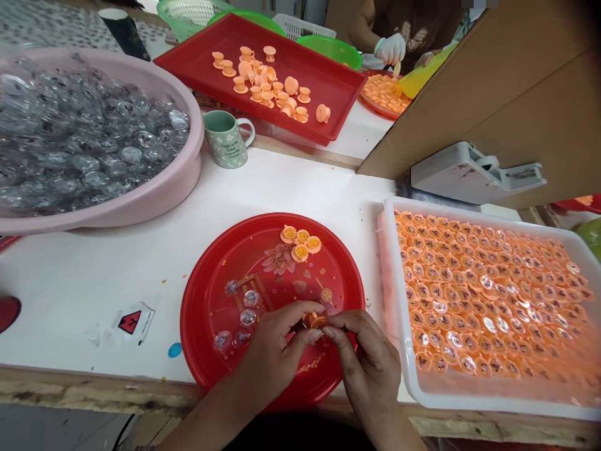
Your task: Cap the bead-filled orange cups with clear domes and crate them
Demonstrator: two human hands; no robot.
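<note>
Both my hands meet over the near edge of a round red plate (211,300). My left hand (275,351) and my right hand (366,360) pinch a small orange cup (318,320) between their fingertips. On the plate lie several clear plastic domes (244,313) at the left. Several orange cups with yellow filling (300,241) sit at its far rim.
A white tray (394,300) packed with covered orange cups stands at the right. A pink basin (154,194) of clear domes sits at the far left, a green mug (228,139) beside it. Behind lies a red tray (338,94) with orange cups. A co-worker's gloved hand (390,48) works at the back.
</note>
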